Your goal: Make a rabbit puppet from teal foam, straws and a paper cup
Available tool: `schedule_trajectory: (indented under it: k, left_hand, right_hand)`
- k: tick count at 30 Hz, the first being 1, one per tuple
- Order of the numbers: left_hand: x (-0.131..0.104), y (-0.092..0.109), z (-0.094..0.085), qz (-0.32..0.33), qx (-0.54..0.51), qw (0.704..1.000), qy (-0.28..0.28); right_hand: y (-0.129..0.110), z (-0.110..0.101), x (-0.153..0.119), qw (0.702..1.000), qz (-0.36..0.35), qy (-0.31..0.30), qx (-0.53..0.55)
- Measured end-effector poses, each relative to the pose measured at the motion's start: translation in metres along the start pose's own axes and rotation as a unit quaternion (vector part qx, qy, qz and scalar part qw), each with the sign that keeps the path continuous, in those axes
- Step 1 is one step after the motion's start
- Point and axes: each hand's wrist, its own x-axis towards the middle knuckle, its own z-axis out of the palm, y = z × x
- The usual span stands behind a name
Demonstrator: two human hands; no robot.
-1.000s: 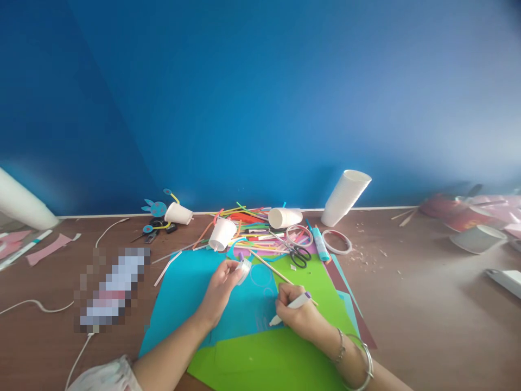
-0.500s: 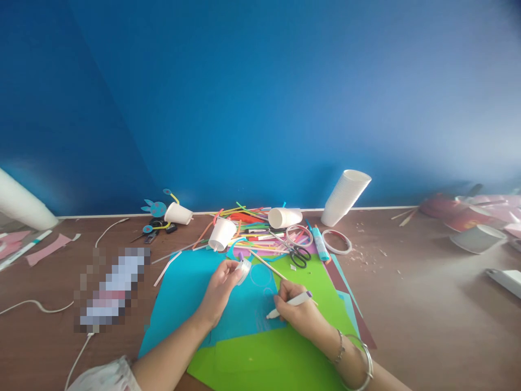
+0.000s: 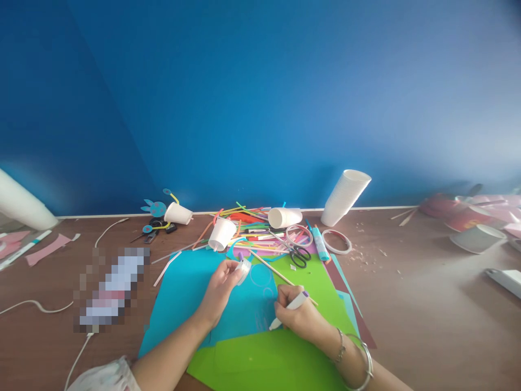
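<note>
My left hand [image 3: 222, 288] is closed on a small clear ring, which looks like a tape roll [image 3: 245, 270], and a purple marker cap [image 3: 240, 257] pokes up behind it. In my right hand [image 3: 299, 315] is a white marker [image 3: 278, 322] with a purple end, its tip down at the lower edge of the blue paper [image 3: 191, 293]. Faint circles and scribbles show on that paper between the hands. A thin wooden stick [image 3: 266, 263] lies slantwise just beyond my right hand. Green paper [image 3: 260, 361] overlaps the blue sheet in front.
Scissors [image 3: 300, 256], a blue glue tube [image 3: 320, 244] and a pile of coloured straws [image 3: 260, 231] lie beyond the paper. Paper cups [image 3: 222, 234] lie around, with a leaning cup stack [image 3: 345, 198] near the wall. A pixelated phone-like object [image 3: 116, 288] with a cable is at left.
My right hand has moved the marker slightly down and to the right, nearer the blue sheet's lower edge. The left hand and its ring have stayed put.
</note>
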Motion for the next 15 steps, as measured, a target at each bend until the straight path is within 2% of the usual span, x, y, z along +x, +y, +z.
schedule_trajectory:
  k: [4, 9, 15]
  left_hand:
    - [0.0000, 0.0013, 0.0003, -0.003, -0.003, 1.000, 0.004]
    - [-0.0007, 0.0043, 0.0009, -0.007, -0.007, 1.000, 0.007]
    - [0.0003, 0.0014, 0.0003, -0.002, 0.001, 1.000, 0.005]
  right_hand:
    - [-0.0007, 0.0006, 0.0008, 0.999, 0.007, 0.010, 0.043]
    - [-0.0007, 0.0023, 0.0017, 0.999, -0.011, 0.035, 0.009]
    - [0.0010, 0.0017, 0.0011, 1.000, -0.002, 0.005, -0.003]
